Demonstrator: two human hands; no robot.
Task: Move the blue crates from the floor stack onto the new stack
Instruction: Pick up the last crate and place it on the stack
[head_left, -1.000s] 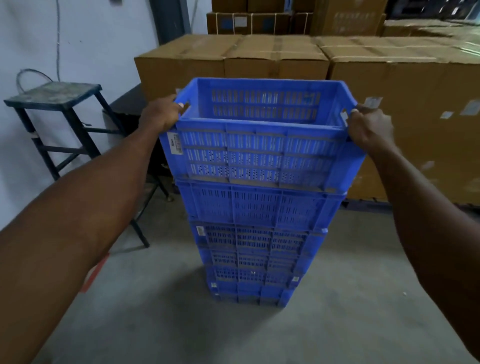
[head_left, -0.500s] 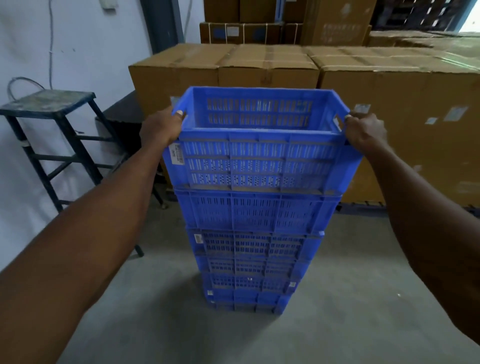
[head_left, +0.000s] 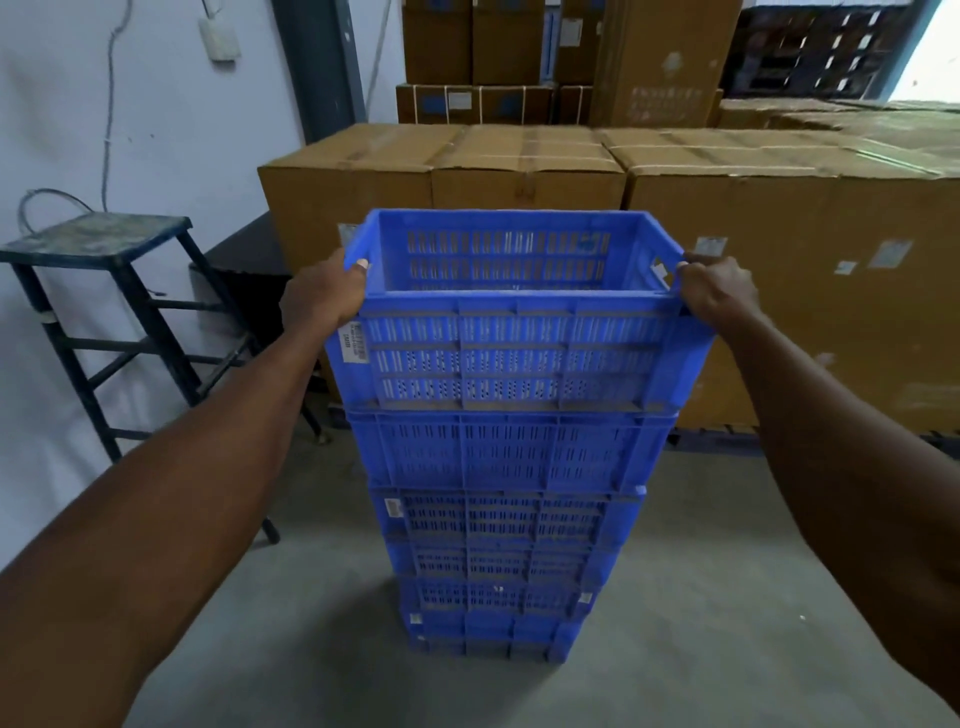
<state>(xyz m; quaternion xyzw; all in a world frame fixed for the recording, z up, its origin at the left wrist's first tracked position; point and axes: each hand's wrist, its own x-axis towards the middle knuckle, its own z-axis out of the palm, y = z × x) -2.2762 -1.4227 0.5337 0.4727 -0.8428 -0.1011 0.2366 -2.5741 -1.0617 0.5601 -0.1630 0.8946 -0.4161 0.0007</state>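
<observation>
Both hands on the top crate (head_left: 511, 358)
Left hand (head_left: 324, 293) and right hand (head_left: 719, 291) grip its short ends — fingers curled over the rim — atop the stack (head_left: 498, 530).

Empty slotted blue top crate (head_left: 511, 353) sits upright atop the blue crate stack (head_left: 493, 540).

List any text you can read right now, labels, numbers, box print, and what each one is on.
Nothing reads clearly.
White sticker on the top crate, by the left hand: barcode and print, blurred.
Stickers on the lower crates: too small.
Labels and faded print on the cardboard boxes: illegible.
</observation>
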